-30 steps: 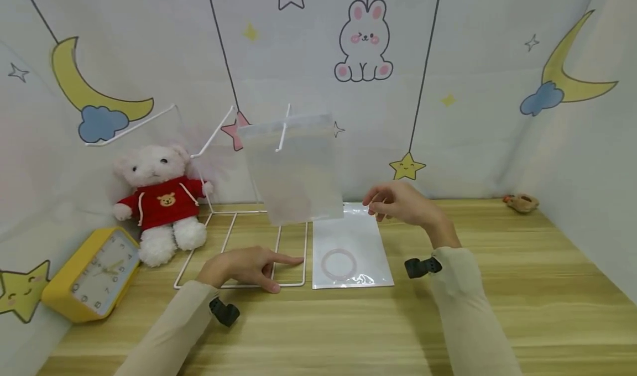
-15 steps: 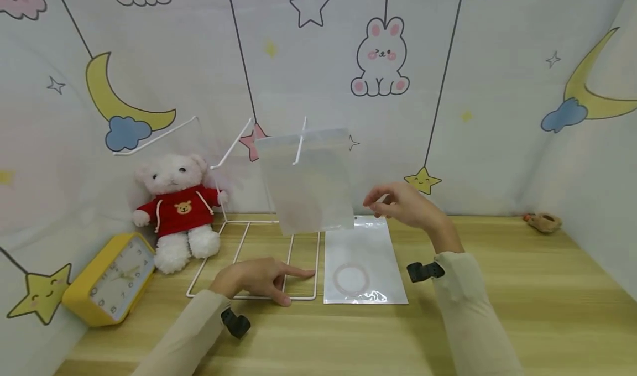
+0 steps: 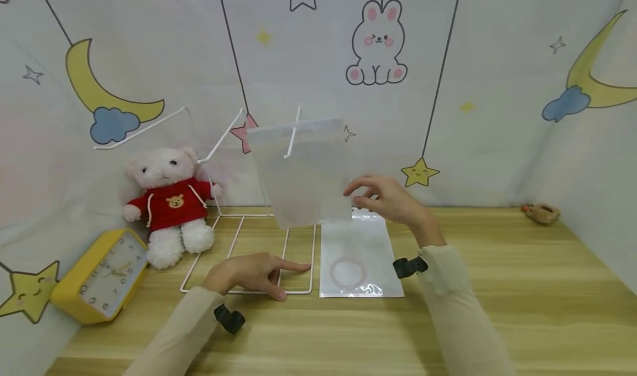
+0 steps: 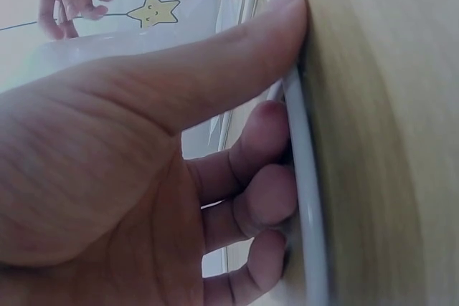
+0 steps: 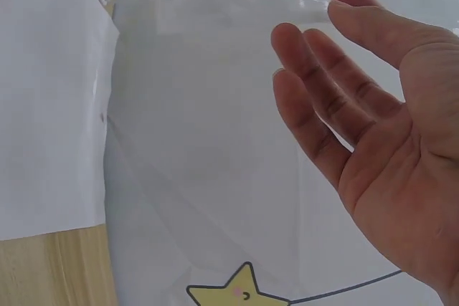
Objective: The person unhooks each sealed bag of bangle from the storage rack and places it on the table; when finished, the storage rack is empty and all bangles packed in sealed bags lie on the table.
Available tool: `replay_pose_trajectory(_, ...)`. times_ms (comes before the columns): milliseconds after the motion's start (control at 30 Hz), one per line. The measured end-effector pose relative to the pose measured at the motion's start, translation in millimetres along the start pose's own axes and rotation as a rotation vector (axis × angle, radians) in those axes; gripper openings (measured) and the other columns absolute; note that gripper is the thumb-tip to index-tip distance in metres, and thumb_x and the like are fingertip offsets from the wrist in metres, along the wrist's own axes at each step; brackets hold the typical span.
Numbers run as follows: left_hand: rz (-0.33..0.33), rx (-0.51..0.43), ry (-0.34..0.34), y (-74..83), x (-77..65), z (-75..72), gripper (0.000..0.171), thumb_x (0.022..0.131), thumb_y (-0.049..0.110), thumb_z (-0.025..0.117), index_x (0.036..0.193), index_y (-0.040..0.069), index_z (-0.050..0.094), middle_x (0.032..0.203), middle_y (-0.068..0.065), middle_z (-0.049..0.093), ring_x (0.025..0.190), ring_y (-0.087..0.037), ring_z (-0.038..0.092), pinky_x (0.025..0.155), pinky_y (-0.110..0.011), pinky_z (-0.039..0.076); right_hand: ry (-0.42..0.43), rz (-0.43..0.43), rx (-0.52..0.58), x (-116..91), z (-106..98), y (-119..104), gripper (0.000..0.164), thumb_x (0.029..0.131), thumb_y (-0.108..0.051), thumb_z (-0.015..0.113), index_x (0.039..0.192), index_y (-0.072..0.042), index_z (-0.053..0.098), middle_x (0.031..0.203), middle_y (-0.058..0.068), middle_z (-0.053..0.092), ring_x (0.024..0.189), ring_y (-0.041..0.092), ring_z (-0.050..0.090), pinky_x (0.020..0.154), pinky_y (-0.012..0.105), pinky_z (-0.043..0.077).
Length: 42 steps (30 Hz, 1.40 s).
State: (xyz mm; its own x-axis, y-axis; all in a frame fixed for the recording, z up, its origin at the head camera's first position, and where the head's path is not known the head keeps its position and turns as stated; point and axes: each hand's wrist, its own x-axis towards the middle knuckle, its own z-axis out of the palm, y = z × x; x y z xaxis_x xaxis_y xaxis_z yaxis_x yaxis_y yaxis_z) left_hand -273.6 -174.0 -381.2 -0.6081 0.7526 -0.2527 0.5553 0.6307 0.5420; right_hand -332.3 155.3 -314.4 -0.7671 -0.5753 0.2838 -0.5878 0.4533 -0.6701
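A white wire rack (image 3: 313,243) stands on the table, with arms rising from its base. On one hook (image 3: 293,135) hangs a translucent plastic bag (image 3: 298,177). My left hand (image 3: 254,272) rests on the rack's base, index finger stretched to its right side bar; in the left wrist view, the thumb and other fingertips touch the front bar (image 4: 308,206). My right hand (image 3: 393,199) is raised at the bag's lower right edge, fingers loosely bent and nothing held; whether a fingertip touches the bag, I cannot tell. Below lies a flat white packet (image 3: 378,254) with a pale pink ring mark.
A plush bear (image 3: 174,199) in a red top sits behind the rack's left side, beside a yellow clock (image 3: 94,276). A small brown object (image 3: 542,213) lies at the far right of the table. A patterned cloth wall (image 3: 473,160) closes off the back.
My right hand has moved left, close to the bag's edge. The left hand keeps its place on the rack base. The head view has shifted slightly.
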Motion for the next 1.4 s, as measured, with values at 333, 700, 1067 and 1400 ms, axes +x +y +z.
replay_pose_trajectory(333, 0.015, 0.001, 0.001, -0.4, -2.0, -4.0, 0.068, 0.088, 0.023, 0.078, 0.149, 0.016, 0.050, 0.069, 0.008, 0.057, 0.064, -0.001, 0.052, 0.064, -0.023, 0.044, 0.086, -0.077, 0.034, 15.0, 21.2, -2.3, 0.024, 0.097, -0.005, 0.064, 0.120, -0.010, 0.068, 0.120, 0.006, 0.061, 0.075, 0.018, 0.066, 0.065, 0.032, 0.054)
replay_pose_trajectory(700, 0.035, 0.000, -0.008, 0.3, -2.6, -3.9, 0.067, 0.089, 0.021, 0.077, 0.149, 0.013, 0.049, 0.069, 0.008, 0.056, 0.064, 0.000, 0.051, 0.064, -0.023, 0.044, 0.188, -0.169, -0.017, 15.6, 21.1, -6.3, 0.015, 0.096, -0.005, 0.066, 0.110, -0.010, 0.064, 0.100, 0.005, 0.067, 0.077, 0.018, 0.064, 0.067, 0.033, 0.053)
replay_pose_trajectory(1067, 0.031, -0.003, -0.009, -0.4, -3.1, -2.2, 0.068, 0.089, 0.024, 0.077, 0.150, 0.015, 0.049, 0.069, 0.008, 0.055, 0.064, -0.001, 0.050, 0.064, -0.023, 0.043, 0.274, -0.244, -0.137, 16.9, 21.0, -11.0, 0.013, 0.094, -0.001, 0.068, 0.102, -0.009, 0.062, 0.087, 0.002, 0.067, 0.074, 0.013, 0.062, 0.065, 0.029, 0.053)
replay_pose_trajectory(1400, 0.038, -0.002, -0.013, -1.8, 1.6, -1.2, 0.068, 0.088, 0.025, 0.077, 0.150, 0.015, 0.049, 0.069, 0.008, 0.054, 0.064, -0.002, 0.050, 0.063, -0.023, 0.043, 0.225, -0.190, -0.196, 5.2, 5.1, -19.8, 0.016, 0.096, 0.002, 0.062, 0.105, -0.011, 0.063, 0.097, 0.002, 0.068, 0.083, 0.016, 0.064, 0.070, 0.032, 0.053)
